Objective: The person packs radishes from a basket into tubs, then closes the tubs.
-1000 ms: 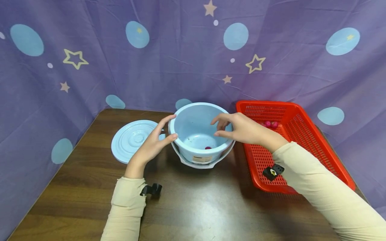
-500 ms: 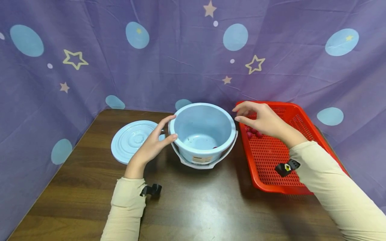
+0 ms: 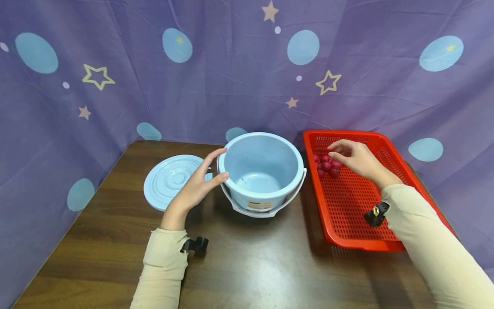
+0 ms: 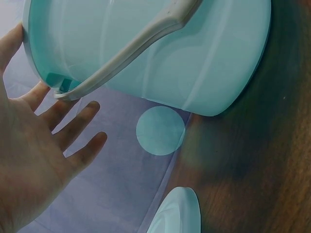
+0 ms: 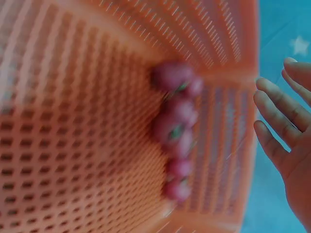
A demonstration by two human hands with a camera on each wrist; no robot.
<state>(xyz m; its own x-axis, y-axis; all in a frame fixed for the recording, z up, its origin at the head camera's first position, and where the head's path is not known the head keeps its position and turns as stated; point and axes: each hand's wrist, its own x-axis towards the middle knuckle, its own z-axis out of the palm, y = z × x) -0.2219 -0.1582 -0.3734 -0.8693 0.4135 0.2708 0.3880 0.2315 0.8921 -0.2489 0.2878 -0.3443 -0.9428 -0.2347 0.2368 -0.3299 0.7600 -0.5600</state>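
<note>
My left hand (image 3: 194, 186) rests at the left rim of a light blue bucket (image 3: 248, 194), fingers spread along its edge. The left wrist view shows straight fingers near the handle's pivot and the thumb tip at the rim. Several pinkish-red radishes (image 3: 326, 166) lie bunched in the far left corner of a red slotted basket (image 3: 322, 214). Above them hovers my right hand (image 3: 359, 161), its fingers loosely bent and holding nothing. In the right wrist view, the radishes (image 5: 177, 126) look blurred, with green stem ends, apart from the fingers.
A round light blue lid (image 3: 170, 182) lies on the wooden table (image 3: 247, 266) left of the bucket. The bucket's pale handle (image 3: 252, 212) hangs down in front. Behind everything is a purple curtain (image 3: 231, 51) with stars and dots.
My right hand has left the bucket's mouth and moved right, over the basket. A red radish glimpsed on the bucket's floor earlier is out of sight now. The left hand stays put.
</note>
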